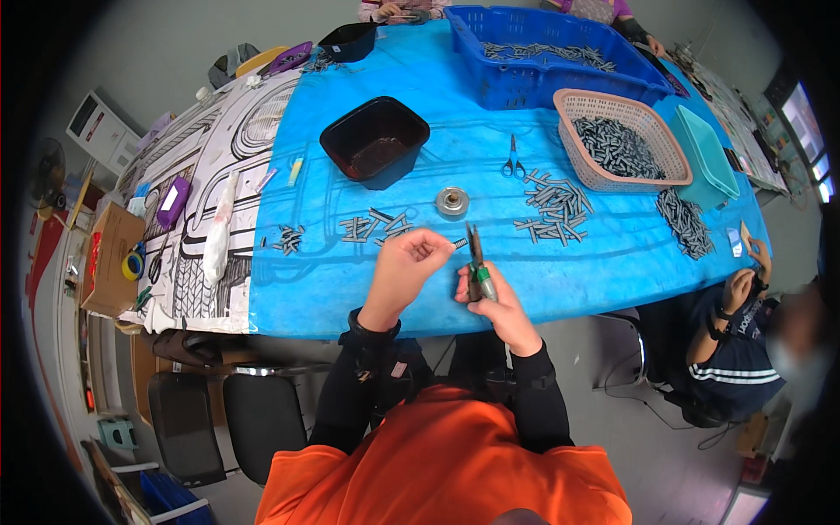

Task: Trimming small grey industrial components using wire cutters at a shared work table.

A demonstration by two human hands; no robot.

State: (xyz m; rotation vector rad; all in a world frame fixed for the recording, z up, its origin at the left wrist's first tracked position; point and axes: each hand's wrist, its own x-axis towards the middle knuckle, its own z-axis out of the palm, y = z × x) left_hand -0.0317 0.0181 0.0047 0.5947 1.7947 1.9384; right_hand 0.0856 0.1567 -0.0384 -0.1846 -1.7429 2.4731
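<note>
At 12 o'clock of hands: blue table cover (pixel 367 280) is sitting under everything.
Left hand (pixel 404 262): pinching a small grey pin (pixel 460 243), sticking out toward 3 o'clock.
Right hand (pixel 490 297): gripping green-handled pliers (pixel 477 262), jaws pointing to 12 o'clock.
Loose pins (pixel 376 227): lying at 11 o'clock, near.

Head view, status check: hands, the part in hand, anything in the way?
Left hand pinching a small grey metal piece. Right hand gripping green-handled pliers, tip up by the piece. Loose grey pieces and metal disc lie beyond.
</note>
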